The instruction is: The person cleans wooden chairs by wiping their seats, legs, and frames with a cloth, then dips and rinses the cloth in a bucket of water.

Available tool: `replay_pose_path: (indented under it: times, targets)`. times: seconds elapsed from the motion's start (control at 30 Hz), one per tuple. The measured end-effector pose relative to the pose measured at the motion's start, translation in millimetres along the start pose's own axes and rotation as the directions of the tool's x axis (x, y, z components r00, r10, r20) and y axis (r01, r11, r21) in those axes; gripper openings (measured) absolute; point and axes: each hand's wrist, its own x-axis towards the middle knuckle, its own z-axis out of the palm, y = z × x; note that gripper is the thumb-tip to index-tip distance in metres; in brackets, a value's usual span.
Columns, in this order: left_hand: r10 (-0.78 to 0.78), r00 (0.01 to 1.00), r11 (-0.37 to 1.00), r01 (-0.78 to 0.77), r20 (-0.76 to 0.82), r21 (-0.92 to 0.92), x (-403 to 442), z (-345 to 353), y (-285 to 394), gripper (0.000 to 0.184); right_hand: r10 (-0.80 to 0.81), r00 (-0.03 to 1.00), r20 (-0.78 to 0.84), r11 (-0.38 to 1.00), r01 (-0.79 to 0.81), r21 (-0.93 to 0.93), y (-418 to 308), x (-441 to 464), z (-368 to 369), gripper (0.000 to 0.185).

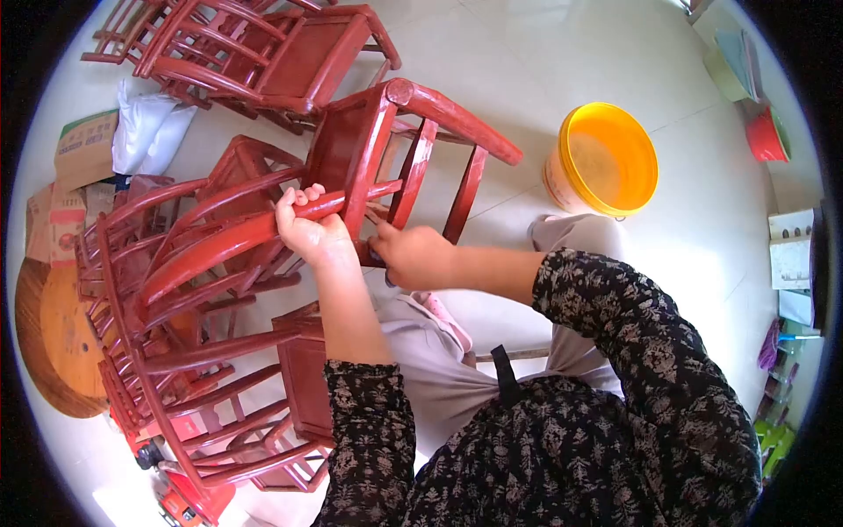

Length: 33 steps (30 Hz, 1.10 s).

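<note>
A dark red wooden chair [342,140] lies tipped over in front of me, its legs pointing to the right. My left hand [312,230] is wrapped round a curved red rail of this chair, near where the rail meets the frame. Close beside it, my right hand [413,255] is closed on a small tool with a dark handle [376,255]. The thin tip of the tool touches or nearly touches the chair's frame by a rail; the exact contact is hidden.
More red chairs [303,66] stand and lie at the top left and lower left. A yellow bucket [606,158] is on the floor at right. Cardboard boxes [83,149], white bags [149,132] and a round wooden board [66,338] are at far left.
</note>
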Motion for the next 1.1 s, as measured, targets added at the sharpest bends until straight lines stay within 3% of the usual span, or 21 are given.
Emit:
replay_pose_path:
  times: [0.07, 0.13, 0.2, 0.27, 0.3, 0.37, 0.5, 0.57, 0.6, 0.67, 0.8, 0.87, 0.9, 0.97, 1.0, 1.03, 1.07, 1.1]
  targets:
    - [0.009, 0.998, 1.000, -0.008, -0.056, 0.019, -2.3, 5.6, 6.2, 0.020, -0.006, 0.998, 0.058, 0.997, 0.011, -0.080, -3.5, -16.5, 10.9, 0.051]
    - [0.018, 0.997, 1.000, -0.017, -0.077, 0.004, 6.6, -3.7, 9.5, 0.020, -0.026, 0.998, -0.050, 1.000, 0.026, -0.009, 19.2, -37.6, 42.6, 0.041]
    - [0.010, 0.995, 1.000, -0.010, -0.096, 0.002, 4.9, -4.4, 8.9, 0.022, -0.051, 0.998, -0.042, 0.997, 0.049, -0.052, 40.5, -57.6, 54.2, 0.039]
    - [0.015, 0.999, 1.000, -0.015, -0.048, 0.003, 3.2, -6.6, 4.3, 0.021, 0.078, 0.995, 0.066, 0.987, -0.068, -0.142, 63.5, -75.4, 55.9, 0.039]
    - [0.042, 0.993, 0.999, -0.040, -0.108, 0.019, -4.4, 3.2, 2.8, 0.020, 0.078, 0.995, 0.070, 0.987, -0.067, -0.146, 77.3, -83.6, 62.2, 0.039]
    - [0.038, 0.996, 0.999, -0.037, -0.083, 0.012, -1.3, -2.7, 0.6, 0.019, 0.367, 0.926, 0.083, 0.930, -0.365, -0.042, 100.2, -98.5, 75.9, 0.040]
    - [0.011, 0.998, 1.000, -0.012, -0.066, -0.007, 0.4, -1.7, -0.1, 0.017, 0.506, 0.860, 0.068, 0.862, -0.507, 0.005, 89.3, -120.9, 61.4, 0.042]
    - [0.023, 0.998, 1.000, -0.024, -0.060, -0.006, -2.6, 2.2, 0.6, 0.018, 0.465, 0.839, -0.283, 0.874, -0.384, 0.298, 63.1, -115.0, 66.0, 0.051]
    - [0.024, 0.998, 1.000, -0.024, -0.059, -0.001, -2.2, 3.9, 1.2, 0.018, 0.428, 0.825, -0.369, 0.885, -0.302, 0.354, 48.7, -107.2, 67.7, 0.046]
    - [0.037, 0.997, 0.999, -0.037, -0.072, 0.008, -3.0, 5.8, -0.1, 0.019, 0.302, 0.814, -0.497, 0.935, -0.150, 0.322, 28.7, -88.4, 79.1, 0.046]
    - [0.032, 0.999, 0.999, -0.030, -0.033, 0.035, 7.0, -0.7, 1.1, 0.020, 0.250, 0.765, -0.594, 0.968, -0.178, 0.178, 53.8, -81.7, 111.4, 0.044]
    - [0.025, 0.997, 0.999, -0.022, -0.069, 0.038, 5.7, 0.8, 1.9, 0.022, 0.554, 0.719, -0.419, 0.829, -0.432, 0.354, 69.9, -101.7, 114.1, 0.040]
    - [0.030, 0.999, 0.999, -0.028, -0.045, 0.030, 4.3, 1.8, 2.1, 0.021, 0.556, 0.713, -0.427, 0.829, -0.437, 0.349, 91.7, -111.3, 126.0, 0.040]
    - [0.019, 0.999, 1.000, -0.017, -0.049, 0.026, 2.2, 2.7, 2.6, 0.022, 0.788, 0.556, -0.265, 0.597, -0.585, 0.549, 136.4, -127.9, 157.8, 0.034]
    - [0.018, 0.998, 0.999, -0.017, -0.059, 0.031, 2.9, 3.5, 3.1, 0.022, 0.788, 0.554, -0.268, 0.597, -0.584, 0.550, 139.4, -131.5, 150.7, 0.034]
    - [0.008, 0.998, 1.000, -0.007, -0.069, 0.023, 3.2, 3.5, 3.0, 0.022, 0.866, 0.498, -0.042, 0.287, -0.426, 0.858, 139.1, -135.0, 141.8, 0.033]
    - [0.008, 0.998, 1.000, -0.006, -0.068, 0.026, 3.3, 2.9, 3.2, 0.022, 0.842, 0.500, 0.204, -0.111, -0.209, 0.972, 136.0, -136.2, 135.8, 0.033]
    - [0.004, 0.998, 1.000, -0.003, -0.064, 0.021, 2.1, 3.5, 3.3, 0.022, 0.787, 0.590, 0.183, -0.144, -0.113, 0.983, 132.2, -133.3, 136.0, 0.032]
